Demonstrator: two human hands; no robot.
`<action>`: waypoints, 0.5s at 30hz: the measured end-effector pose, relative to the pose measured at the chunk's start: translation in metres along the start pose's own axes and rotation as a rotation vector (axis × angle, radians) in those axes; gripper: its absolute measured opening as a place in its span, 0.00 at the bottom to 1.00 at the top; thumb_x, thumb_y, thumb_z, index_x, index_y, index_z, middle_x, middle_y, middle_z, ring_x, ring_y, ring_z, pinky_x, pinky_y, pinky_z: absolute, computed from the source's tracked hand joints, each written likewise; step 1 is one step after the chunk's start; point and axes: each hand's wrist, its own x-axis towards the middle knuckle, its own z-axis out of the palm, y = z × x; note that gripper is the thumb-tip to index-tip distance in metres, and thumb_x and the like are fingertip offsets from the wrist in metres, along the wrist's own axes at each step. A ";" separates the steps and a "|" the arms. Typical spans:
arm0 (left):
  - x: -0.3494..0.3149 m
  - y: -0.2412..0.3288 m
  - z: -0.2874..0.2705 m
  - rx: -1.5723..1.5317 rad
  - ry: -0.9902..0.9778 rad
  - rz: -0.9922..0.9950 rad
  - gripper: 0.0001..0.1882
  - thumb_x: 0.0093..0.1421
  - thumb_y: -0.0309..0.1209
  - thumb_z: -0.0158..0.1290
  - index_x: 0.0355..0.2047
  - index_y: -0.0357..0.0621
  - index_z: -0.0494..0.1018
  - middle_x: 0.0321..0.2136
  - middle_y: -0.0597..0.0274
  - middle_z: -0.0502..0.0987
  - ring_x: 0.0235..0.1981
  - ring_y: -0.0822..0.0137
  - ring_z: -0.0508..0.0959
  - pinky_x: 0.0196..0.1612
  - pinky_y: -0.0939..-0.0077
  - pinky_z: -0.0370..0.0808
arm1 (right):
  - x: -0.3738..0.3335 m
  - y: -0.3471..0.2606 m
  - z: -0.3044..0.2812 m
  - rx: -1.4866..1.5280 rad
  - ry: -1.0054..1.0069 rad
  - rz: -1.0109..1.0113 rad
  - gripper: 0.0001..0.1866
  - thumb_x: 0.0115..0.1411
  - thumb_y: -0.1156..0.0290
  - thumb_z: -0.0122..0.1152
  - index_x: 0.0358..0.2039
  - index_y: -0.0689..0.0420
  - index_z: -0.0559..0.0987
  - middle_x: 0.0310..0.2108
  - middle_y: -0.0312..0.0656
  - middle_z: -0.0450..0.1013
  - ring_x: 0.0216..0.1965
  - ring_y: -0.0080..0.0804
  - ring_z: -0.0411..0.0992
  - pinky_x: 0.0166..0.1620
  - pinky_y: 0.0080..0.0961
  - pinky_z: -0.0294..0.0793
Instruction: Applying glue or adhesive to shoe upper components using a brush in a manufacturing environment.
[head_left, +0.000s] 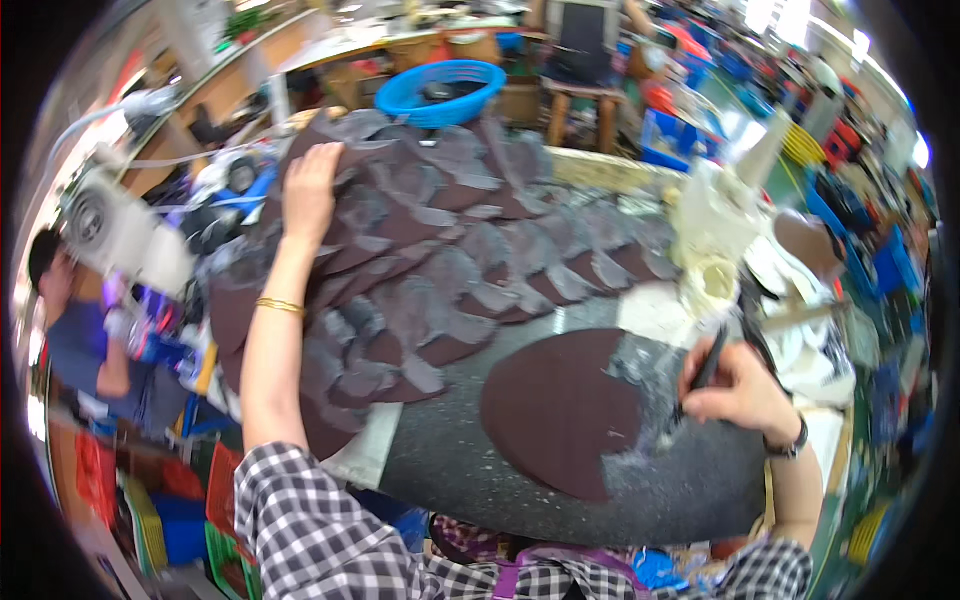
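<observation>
My right hand is closed round a slim black-handled brush. Its tip is at the whitish, smeared edge of a rounded dark brown sheet piece. That piece lies flat on a dark, speckled board in front of me. At the far left my left hand reaches onto a wide spread of overlapping brown pieces with greyish coated edges. Its fingers are bent together at one piece there; the fingertips are partly hidden.
Beyond the brown pieces stands a blue plastic basket. A pale, crusted container stands near my right hand. A white machine and a seated person are at the left. Crates and a chair lie farther off.
</observation>
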 end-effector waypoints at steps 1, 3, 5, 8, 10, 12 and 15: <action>-0.002 0.000 0.008 0.007 -0.090 -0.009 0.23 0.57 0.24 0.41 0.54 0.47 0.67 0.53 0.57 0.72 0.57 0.59 0.68 0.56 0.56 0.65 | -0.003 -0.007 -0.007 -0.042 0.092 0.038 0.15 0.49 0.70 0.72 0.32 0.58 0.73 0.22 0.32 0.73 0.20 0.16 0.70 0.23 0.16 0.68; -0.018 0.000 0.025 0.158 -0.453 -0.138 0.29 0.65 0.38 0.42 0.66 0.57 0.51 0.66 0.65 0.54 0.67 0.60 0.53 0.59 0.29 0.51 | 0.004 -0.009 -0.028 -0.207 0.376 -0.041 0.13 0.52 0.64 0.69 0.30 0.59 0.75 0.20 0.32 0.73 0.19 0.15 0.70 0.21 0.17 0.66; -0.023 0.016 0.028 0.022 -0.513 -0.067 0.36 0.64 0.47 0.43 0.69 0.59 0.43 0.69 0.69 0.44 0.70 0.61 0.43 0.61 0.29 0.41 | 0.023 -0.014 -0.051 -0.617 0.715 -0.249 0.17 0.53 0.60 0.67 0.28 0.63 0.74 0.18 0.38 0.72 0.19 0.22 0.70 0.24 0.23 0.67; -0.012 0.116 -0.032 -0.406 -0.392 0.104 0.37 0.57 0.34 0.54 0.66 0.52 0.53 0.66 0.56 0.54 0.68 0.55 0.51 0.65 0.39 0.43 | 0.046 0.008 -0.085 -0.846 0.901 -0.283 0.26 0.54 0.52 0.64 0.36 0.66 0.76 0.24 0.53 0.75 0.26 0.46 0.75 0.32 0.33 0.71; -0.009 0.185 -0.098 -0.560 -0.559 0.321 0.33 0.46 0.31 0.61 0.55 0.49 0.66 0.60 0.56 0.62 0.66 0.51 0.55 0.64 0.38 0.46 | 0.063 0.027 -0.087 -0.906 0.850 -0.287 0.28 0.54 0.49 0.63 0.34 0.67 0.76 0.23 0.55 0.74 0.26 0.51 0.74 0.31 0.38 0.72; -0.025 0.222 -0.134 -0.735 -0.682 0.581 0.33 0.43 0.41 0.64 0.52 0.53 0.70 0.58 0.60 0.65 0.65 0.54 0.57 0.63 0.33 0.43 | 0.077 0.042 -0.090 -1.057 0.753 -0.272 0.28 0.54 0.49 0.64 0.32 0.68 0.76 0.22 0.57 0.73 0.25 0.54 0.73 0.31 0.40 0.71; -0.055 0.249 -0.155 -0.943 -0.762 0.739 0.38 0.45 0.58 0.58 0.54 0.56 0.70 0.59 0.63 0.65 0.65 0.50 0.57 0.64 0.34 0.38 | 0.083 0.023 -0.088 -0.940 0.711 -0.308 0.27 0.53 0.51 0.64 0.26 0.70 0.76 0.21 0.59 0.72 0.25 0.53 0.74 0.29 0.36 0.72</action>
